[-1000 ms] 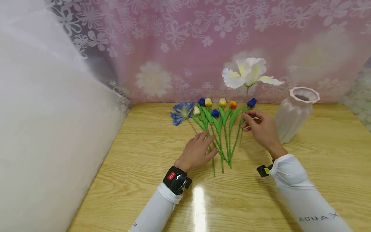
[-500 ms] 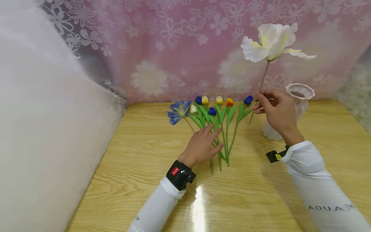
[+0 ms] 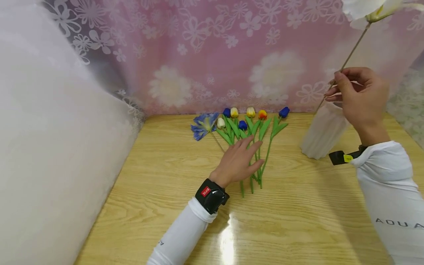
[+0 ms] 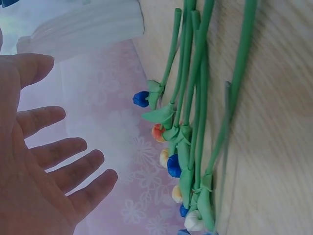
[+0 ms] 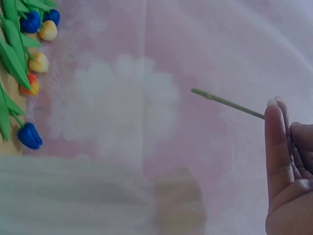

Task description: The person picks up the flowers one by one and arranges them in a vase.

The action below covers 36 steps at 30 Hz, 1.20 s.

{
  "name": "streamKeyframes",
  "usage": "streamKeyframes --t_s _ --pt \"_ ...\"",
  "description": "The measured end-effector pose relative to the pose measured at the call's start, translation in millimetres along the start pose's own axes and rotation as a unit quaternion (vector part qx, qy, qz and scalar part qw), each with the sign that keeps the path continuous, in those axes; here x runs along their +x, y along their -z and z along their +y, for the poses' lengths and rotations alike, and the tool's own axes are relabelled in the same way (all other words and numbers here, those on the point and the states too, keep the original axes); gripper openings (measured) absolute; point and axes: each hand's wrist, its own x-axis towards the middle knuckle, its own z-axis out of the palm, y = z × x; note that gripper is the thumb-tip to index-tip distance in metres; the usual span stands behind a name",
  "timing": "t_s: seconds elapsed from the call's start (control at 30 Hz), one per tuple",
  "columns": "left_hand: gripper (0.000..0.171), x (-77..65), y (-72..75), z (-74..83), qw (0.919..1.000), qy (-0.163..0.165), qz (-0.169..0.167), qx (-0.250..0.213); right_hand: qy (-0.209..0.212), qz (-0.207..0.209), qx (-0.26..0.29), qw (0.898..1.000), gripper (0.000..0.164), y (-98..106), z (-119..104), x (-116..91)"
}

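A large white flower [image 3: 362,8] with yellow-green touches at its base (its petals are cut off by the head view's top edge) is held aloft by its thin stem, which is pinched in the right hand [image 3: 368,101]. The bloom is pointed up and rightward, the straight stem slanted down-left to an end near the pale, ribbed vase [image 3: 322,134]. The left hand [image 3: 236,162] is spread over tulips [image 3: 262,115].
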Motion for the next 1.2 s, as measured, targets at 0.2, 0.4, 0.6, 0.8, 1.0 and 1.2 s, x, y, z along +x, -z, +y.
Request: streamKeyframes --t_s 0.2,0.4,0.6,0.8,1.0,1.2 --pt "0.055 6.3 1.4 5.8 0.9999 -0.001 0.005 -0.011 0.024 0.036 -0.136 0.990 0.024 9 -5 5" --pt "0.056 12.5 1.2 10.1 0.9998 -0.016 0.000 -0.008 0.048 0.073 -0.148 0.985 0.022 16 -7 8" --pt "0.057 18.4 0.0 17.2 0.9997 -0.022 0.005 -0.007 0.054 0.100 -0.138 0.984 0.023 27 -10 14" --pt "0.057 23.6 -4.3 22.2 0.9995 -0.030 -0.005 0.005 0.040 0.123 -0.135 0.982 0.027 36 -8 16" --pt "0.057 22.6 -7.5 21.3 0.9994 -0.033 -0.013 0.004 0.006 0.139 -0.113 0.984 0.025 39 1 15" --pt "0.056 20.2 -9.7 21.2 0.9992 -0.034 -0.020 0.005 -0.029 0.114 -0.169 0.979 0.022 37 11 8"
